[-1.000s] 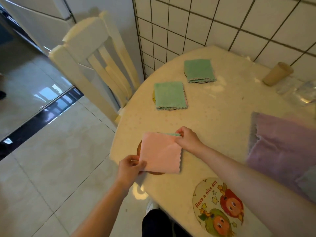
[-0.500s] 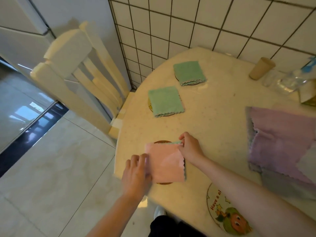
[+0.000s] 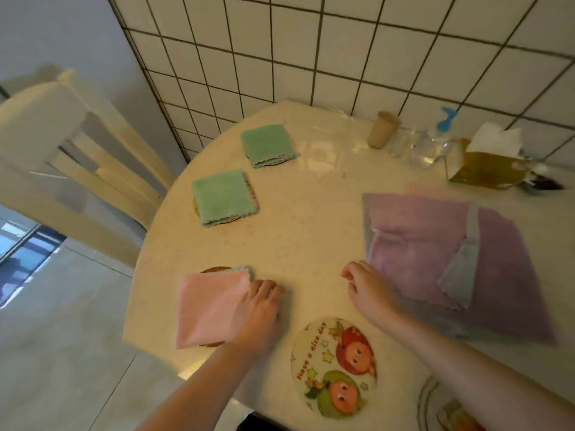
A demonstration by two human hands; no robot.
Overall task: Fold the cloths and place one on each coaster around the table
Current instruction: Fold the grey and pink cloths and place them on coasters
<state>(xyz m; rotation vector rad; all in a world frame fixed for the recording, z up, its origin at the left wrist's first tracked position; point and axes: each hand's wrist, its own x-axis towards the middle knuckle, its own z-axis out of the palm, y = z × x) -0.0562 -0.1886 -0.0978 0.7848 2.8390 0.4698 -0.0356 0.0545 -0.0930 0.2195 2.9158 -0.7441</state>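
A folded pink cloth (image 3: 208,307) lies on a brown coaster (image 3: 214,270) at the table's near left edge. My left hand (image 3: 259,312) rests flat on the cloth's right side. My right hand (image 3: 367,286) hovers with loosely curled fingers and holds nothing, just left of a stack of unfolded purple cloths (image 3: 435,250). Two folded green cloths (image 3: 222,197) (image 3: 267,144) each cover a coaster further back. A cartoon coaster (image 3: 334,367) lies bare near me. Part of another coaster (image 3: 441,405) shows at the bottom right.
The round cream table (image 3: 311,197) stands against a tiled wall. A beige cup (image 3: 382,129), a clear pump bottle (image 3: 431,144) and a tissue box (image 3: 485,166) stand at the back right. A cream chair (image 3: 71,157) stands on the left.
My right hand let go of the pink cloth and moved right toward the purple stack. My left hand slid from the cloth's left edge onto its right side. The view shifted right.
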